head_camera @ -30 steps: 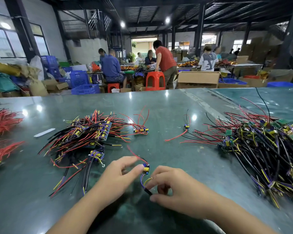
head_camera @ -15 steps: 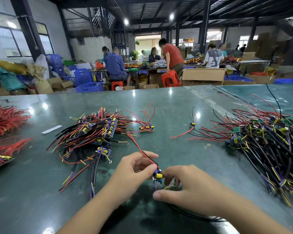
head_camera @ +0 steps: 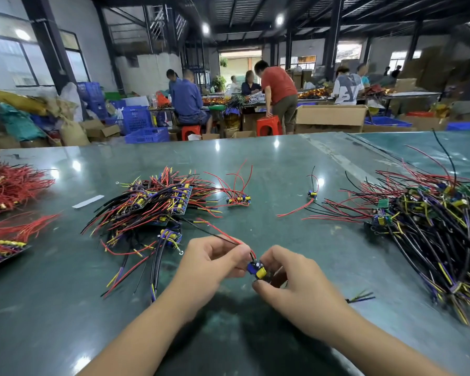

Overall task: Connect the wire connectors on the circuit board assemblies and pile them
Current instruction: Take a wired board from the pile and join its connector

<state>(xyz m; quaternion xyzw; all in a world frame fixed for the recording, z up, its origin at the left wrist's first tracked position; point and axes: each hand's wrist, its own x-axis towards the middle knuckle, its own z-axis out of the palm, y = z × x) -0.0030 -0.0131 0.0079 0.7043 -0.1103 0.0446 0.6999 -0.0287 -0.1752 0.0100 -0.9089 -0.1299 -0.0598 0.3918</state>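
Circuit board between wire piles, pinched by both hands.

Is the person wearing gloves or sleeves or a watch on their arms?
No. The left hand and right hand are both bare, with no gloves and no rings that show. Both forearms are bare too, right down to the bottom of the picture: no sleeves, watch or bracelet in view.

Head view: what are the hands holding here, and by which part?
Both hands pinch one small circuit board assembly: the left hand at its wire end, where red and black leads leave, the right hand at the yellow-component end.
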